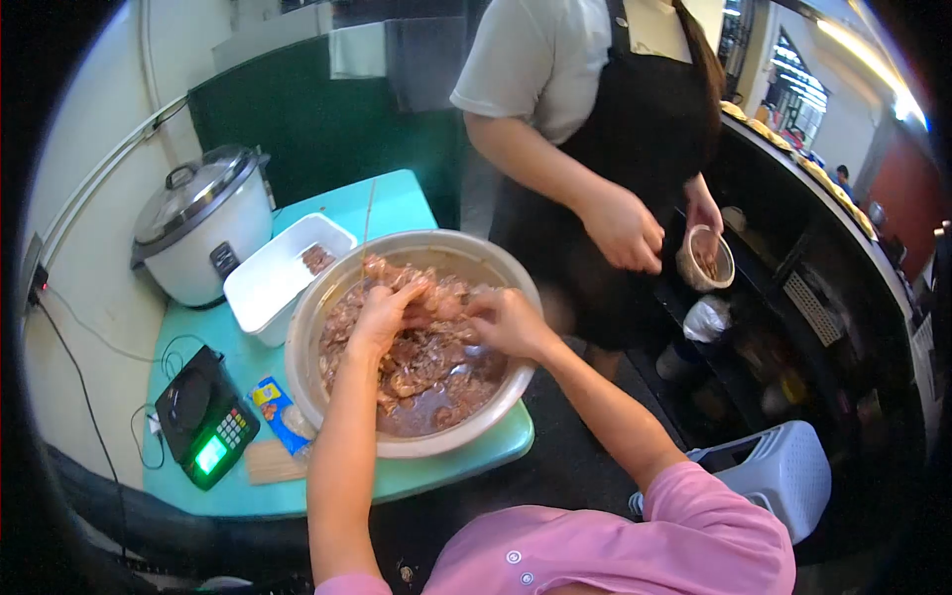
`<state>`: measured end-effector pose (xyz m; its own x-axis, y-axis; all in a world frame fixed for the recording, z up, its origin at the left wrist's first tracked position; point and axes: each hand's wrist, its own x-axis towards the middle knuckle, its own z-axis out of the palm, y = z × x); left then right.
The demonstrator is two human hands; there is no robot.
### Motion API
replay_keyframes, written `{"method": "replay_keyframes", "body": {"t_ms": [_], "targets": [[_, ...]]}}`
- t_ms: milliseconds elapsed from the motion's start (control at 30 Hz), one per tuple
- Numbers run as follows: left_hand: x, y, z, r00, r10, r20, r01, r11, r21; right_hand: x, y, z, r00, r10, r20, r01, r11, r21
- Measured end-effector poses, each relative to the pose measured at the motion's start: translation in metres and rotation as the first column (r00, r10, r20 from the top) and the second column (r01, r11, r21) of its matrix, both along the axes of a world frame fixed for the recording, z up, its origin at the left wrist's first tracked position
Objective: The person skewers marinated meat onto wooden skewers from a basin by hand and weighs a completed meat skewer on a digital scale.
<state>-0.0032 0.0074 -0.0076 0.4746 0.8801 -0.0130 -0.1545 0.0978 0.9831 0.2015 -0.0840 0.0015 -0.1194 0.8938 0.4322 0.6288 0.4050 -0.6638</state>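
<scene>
"Meat [405,382] is kept where?"

"It is heaped in liquid inside the metal bowl [436,448], set near the edge of the turquoise table [395,205]."

"And the hands?"

"Meat is held in the left hand [382,315], fingers partly bent. The right hand [511,325] is curled against the heap; whether a piece is gripped there cannot be told."

"What could go wrong?"

"Pieces could be dropped if wet fingers slipped. The bowl could be tipped if its rim were leaned on. A fingertip could be pricked if the thin stick [370,210] were brushed."

"What is seen around it?"

"1 white tray [260,290] is placed alongside, with a rice cooker [193,248], a lit scale [205,426] and a packet [281,415]. Farther off, 1 cup [707,262] is held by a person in a dark apron [635,129], before dark shelves [783,288]."
</scene>
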Motion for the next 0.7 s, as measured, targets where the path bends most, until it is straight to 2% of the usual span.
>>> {"method": "replay_keyframes", "body": {"t_ms": [67, 167, 233, 267, 333, 367, 500, 567, 700], "targets": [[0.001, -0.003, 0.005, 1.000, 0.010, -0.016, -0.010, 1.000, -0.002, 0.003, 0.004, -0.003, 0.999, 0.024, 0.031, -0.025, 0.999, 0.046], [0.005, -0.003, 0.004, 1.000, 0.008, 0.024, -0.008, 1.000, -0.015, 0.004, 0.000, -0.002, 1.000, 0.009, -0.021, -0.010, 0.999, -0.040], [0.002, -0.009, 0.009, 0.997, 0.029, 0.067, -0.026, 0.999, -0.043, 0.002, 0.001, -0.006, 0.996, -0.043, 0.076, 0.037, 0.996, 0.083], [0.003, -0.010, 0.009, 0.997, 0.047, 0.061, -0.043, 0.998, -0.053, 0.001, 0.001, -0.008, 0.997, -0.025, 0.070, 0.020, 0.997, 0.073], [0.002, -0.008, 0.008, 0.996, 0.077, 0.039, -0.076, 0.997, -0.031, 0.000, -0.001, 0.001, 0.999, -0.029, 0.027, 0.031, 0.998, -0.059], [-0.001, 0.000, 0.001, 0.998, 0.058, 0.008, -0.057, 0.997, -0.054, -0.002, -0.004, 0.008, 0.997, -0.041, 0.070, 0.047, 0.996, -0.075], [0.003, -0.006, 0.009, 0.993, 0.117, 0.002, -0.117, 0.991, -0.067, -0.003, -0.003, 0.008, 0.998, -0.044, 0.041, 0.047, 0.996, -0.078], [0.002, -0.006, 0.009, 0.997, 0.071, -0.008, -0.072, 0.992, -0.100, -0.004, -0.002, 0.008, 0.999, -0.031, 0.036, 0.032, 0.999, -0.031], [0.002, -0.008, 0.012, 0.995, 0.095, -0.030, -0.098, 0.992, -0.083, -0.004, -0.002, 0.008, 1.000, -0.004, 0.018, 0.006, 0.996, -0.090]]}}
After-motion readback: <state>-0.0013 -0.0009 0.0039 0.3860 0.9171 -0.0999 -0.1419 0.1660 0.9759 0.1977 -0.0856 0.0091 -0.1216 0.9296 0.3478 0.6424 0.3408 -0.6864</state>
